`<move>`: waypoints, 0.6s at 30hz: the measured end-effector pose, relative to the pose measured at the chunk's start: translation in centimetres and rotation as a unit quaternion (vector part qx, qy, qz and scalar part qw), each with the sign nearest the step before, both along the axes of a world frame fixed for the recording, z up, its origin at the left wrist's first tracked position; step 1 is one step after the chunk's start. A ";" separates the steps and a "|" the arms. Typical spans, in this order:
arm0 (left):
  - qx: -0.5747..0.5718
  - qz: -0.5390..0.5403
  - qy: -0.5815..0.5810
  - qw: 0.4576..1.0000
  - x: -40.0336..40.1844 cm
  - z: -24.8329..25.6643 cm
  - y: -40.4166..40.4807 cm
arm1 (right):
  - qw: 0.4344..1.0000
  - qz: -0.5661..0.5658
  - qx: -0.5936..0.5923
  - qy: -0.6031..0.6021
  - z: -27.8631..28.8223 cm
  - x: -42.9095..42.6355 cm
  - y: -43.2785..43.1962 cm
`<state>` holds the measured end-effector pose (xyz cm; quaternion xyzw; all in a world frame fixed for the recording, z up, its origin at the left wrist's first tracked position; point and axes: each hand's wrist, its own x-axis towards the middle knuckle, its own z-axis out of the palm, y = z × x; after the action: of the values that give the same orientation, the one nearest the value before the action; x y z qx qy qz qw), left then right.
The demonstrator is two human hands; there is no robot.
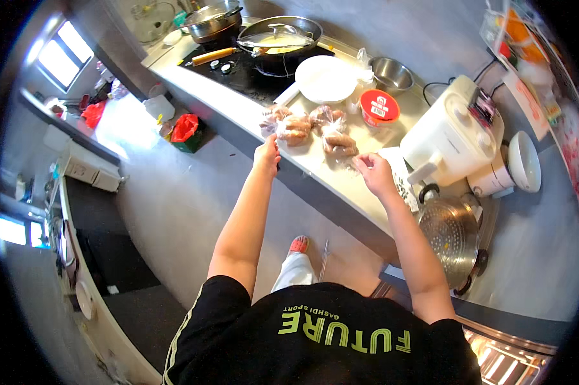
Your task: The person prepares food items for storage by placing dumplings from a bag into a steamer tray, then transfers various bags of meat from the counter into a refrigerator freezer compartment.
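Several brownish food pieces in clear plastic bags lie on the countertop, in a left bunch [294, 129] and a right bunch [338, 139]. At the counter's front edge, my left hand [267, 155] is curled just below the left bunch; whether it grips plastic is unclear. Thumb and forefinger of my right hand [373, 172] pinch what looks like thin clear plastic beside the right bunch. Behind the bags are a white plate [326, 79] and a tub with a red lid [380, 107].
An air fryer [450, 132] and a steel steamer pot [448, 240] stand at the right. On the black cooktop [251, 79] are a lidded frying pan [279, 38], a steel pot [212, 24] and a wooden-handled tool [212, 57]. A steel bowl [391, 74] sits near the wall.
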<state>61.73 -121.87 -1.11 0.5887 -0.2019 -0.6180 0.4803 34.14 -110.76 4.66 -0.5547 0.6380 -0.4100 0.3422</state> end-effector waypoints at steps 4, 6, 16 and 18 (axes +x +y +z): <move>0.062 -0.011 -0.053 0.997 -1.0 -1.5 -6.1 | 0.993 -0.043 0.036 0.108 -1.4 1.3 -8.6; 0.052 -0.047 -0.099 0.993 -0.1 -2.2 -7.1 | 0.971 -0.049 0.122 0.198 -1.9 2.5 -11.9; -0.007 0.068 0.032 0.997 -2.6 -2.3 -10.0 | 0.862 -0.048 0.366 0.349 0.3 6.7 -17.5; 0.000 0.068 0.054 0.996 -3.3 -1.2 -9.9 | 0.869 -0.088 0.318 0.369 -0.7 6.8 -17.4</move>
<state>58.41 -131.78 -2.34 0.5667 -0.1350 -0.6153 0.5311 40.94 -128.17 3.92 -0.4684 0.8598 0.0205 0.2022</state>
